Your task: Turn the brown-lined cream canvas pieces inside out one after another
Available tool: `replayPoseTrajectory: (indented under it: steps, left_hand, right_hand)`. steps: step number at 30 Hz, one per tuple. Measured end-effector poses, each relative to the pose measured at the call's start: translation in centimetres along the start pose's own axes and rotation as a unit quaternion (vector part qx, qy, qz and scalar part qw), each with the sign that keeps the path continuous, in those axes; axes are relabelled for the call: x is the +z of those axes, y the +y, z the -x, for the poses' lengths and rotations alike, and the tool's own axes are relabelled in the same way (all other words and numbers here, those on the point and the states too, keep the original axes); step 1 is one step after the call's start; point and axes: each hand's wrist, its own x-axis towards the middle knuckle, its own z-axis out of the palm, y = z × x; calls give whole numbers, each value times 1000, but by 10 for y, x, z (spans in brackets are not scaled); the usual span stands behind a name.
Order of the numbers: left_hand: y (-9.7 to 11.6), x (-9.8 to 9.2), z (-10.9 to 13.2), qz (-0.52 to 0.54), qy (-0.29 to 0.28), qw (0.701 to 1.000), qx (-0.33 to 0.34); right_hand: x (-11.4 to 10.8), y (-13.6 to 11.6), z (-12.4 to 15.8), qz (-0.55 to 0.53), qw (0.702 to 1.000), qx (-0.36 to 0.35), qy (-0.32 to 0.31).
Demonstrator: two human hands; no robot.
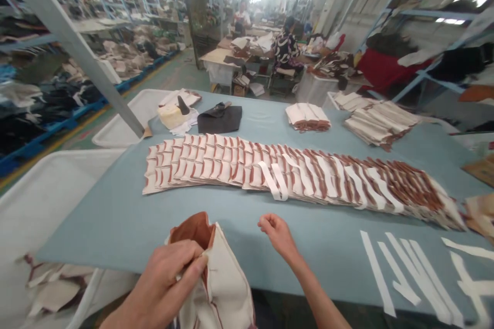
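Observation:
My left hand [170, 272] grips the edge of a cream boot upper [229, 277] near its opening, thumb on one side and fingers on the other. Rust-brown lining [195, 231] shows inside the open top, and the lower part runs out of the frame. To the right of it, over the blue table, my right hand [278, 234] is closed with the fingertips pinched together; nothing shows between them. Beyond both hands lies a long overlapping row of cream and brown sewn pieces [224, 162], with several white strips [274, 180] laid across its right half.
More white strips [412, 272] lie at the table's right. Stacks of pieces [307, 115], a black folded item [219, 119] and a yellowish roll with a dark cone [173, 113] stand farther back. A white bin [69, 175] borders the left edge. A person [287, 49] sits beyond the table.

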Motion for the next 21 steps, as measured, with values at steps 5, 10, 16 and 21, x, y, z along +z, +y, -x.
replayPoseTrajectory:
  steps: [5, 10, 16, 21]
  left_hand:
    - [-8, -4, 9, 11, 64, 991, -114]
    - [-20, -7, 18, 47, 132, 967, -212]
    - [-43, -26, 30, 87, 146, 956, -237]
    - [-58, -41, 30, 100, 135, 962, -214]
  right_hand:
    - [0, 31, -11, -11, 997, 61, -37]
    - [38, 45, -25, 7, 989, 75, -126]
    - [92, 56, -28, 72, 963, 69, -252]
    - [107, 61, -16, 146, 951, 43, -270]
